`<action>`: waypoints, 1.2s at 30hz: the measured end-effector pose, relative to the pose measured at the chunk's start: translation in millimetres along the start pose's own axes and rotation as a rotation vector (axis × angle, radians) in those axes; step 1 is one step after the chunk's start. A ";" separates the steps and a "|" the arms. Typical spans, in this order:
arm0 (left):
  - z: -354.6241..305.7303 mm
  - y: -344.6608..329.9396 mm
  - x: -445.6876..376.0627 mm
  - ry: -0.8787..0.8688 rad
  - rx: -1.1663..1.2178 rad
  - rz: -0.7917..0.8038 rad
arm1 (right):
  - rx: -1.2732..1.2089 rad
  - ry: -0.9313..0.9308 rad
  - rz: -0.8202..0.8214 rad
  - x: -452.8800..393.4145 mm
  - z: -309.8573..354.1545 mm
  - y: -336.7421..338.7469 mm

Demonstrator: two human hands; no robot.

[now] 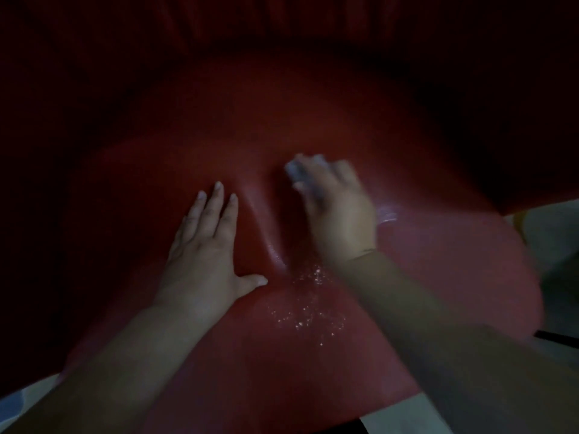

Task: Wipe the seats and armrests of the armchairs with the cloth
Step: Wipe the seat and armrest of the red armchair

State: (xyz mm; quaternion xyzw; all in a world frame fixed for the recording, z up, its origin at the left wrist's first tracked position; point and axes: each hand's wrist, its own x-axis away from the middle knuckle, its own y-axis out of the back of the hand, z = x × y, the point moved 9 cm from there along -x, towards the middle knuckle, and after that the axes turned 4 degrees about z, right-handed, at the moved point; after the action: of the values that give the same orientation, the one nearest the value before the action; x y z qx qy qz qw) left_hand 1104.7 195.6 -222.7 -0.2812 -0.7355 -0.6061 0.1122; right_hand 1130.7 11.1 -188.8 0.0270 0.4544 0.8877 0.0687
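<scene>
Right hand [340,211] grips cloth [297,170] on red seat [219,136]

The red seat [313,126] lies broad and bare beyond both hands, open up to the dark backrest [282,23] that walls its far edge. On the seat's near middle, the left hand [203,249] lies flat and the right hand [338,211], holding a pale cloth [297,170], sits just beside it. The seat's right part is open to its edge.
</scene>
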 end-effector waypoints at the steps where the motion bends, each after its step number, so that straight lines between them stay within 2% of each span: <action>1: -2.9 -0.9 0.7 -0.007 -0.007 0.005 | 0.083 -0.026 -0.064 -2.6 -26.5 23.4; 3: -7.5 -3.0 0.9 -0.020 -0.016 0.019 | 0.237 -0.168 -0.126 1.9 -82.7 58.9; 5: -9.4 -4.7 -0.9 -0.022 -0.035 0.025 | 0.263 -0.268 -0.095 18.4 -107.6 62.8; 10: -9.3 -8.7 -1.6 0.010 -0.073 0.038 | 0.098 -0.076 0.072 47.0 -67.8 28.4; 13: -9.2 -7.1 1.5 0.017 -0.062 0.028 | 0.155 -0.025 0.023 34.7 -84.8 59.0; 15: -9.1 -6.0 2.5 0.016 -0.067 0.023 | 0.213 -0.125 -0.067 29.7 -115.0 84.9; 17: -9.7 -5.8 2.4 0.011 -0.067 0.022 | 0.227 -0.263 -0.081 42.5 -130.9 86.5; 21: -11.1 -5.9 4.7 0.008 -0.080 0.010 | 0.151 -0.179 -0.020 79.6 -83.4 47.2; 25: -10.9 -6.6 13.5 -0.019 -0.085 -0.014 | 0.152 -0.036 0.011 82.4 -71.8 53.0; 29: -0.8 -11.3 23.1 -0.014 -0.065 -0.013 | 0.207 -0.308 -0.109 92.0 -107.2 67.2; 36: 17.7 -22.7 40.3 -0.003 -0.001 -0.043 | 0.118 -0.313 -0.032 109.3 -36.8 -5.3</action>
State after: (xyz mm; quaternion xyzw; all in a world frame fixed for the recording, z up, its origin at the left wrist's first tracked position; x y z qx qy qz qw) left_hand 1062.4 221.2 -225.4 -0.2662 -0.7412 -0.6085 0.0979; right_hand 1019.0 0.6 -216.1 0.1616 0.4897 0.8434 0.1508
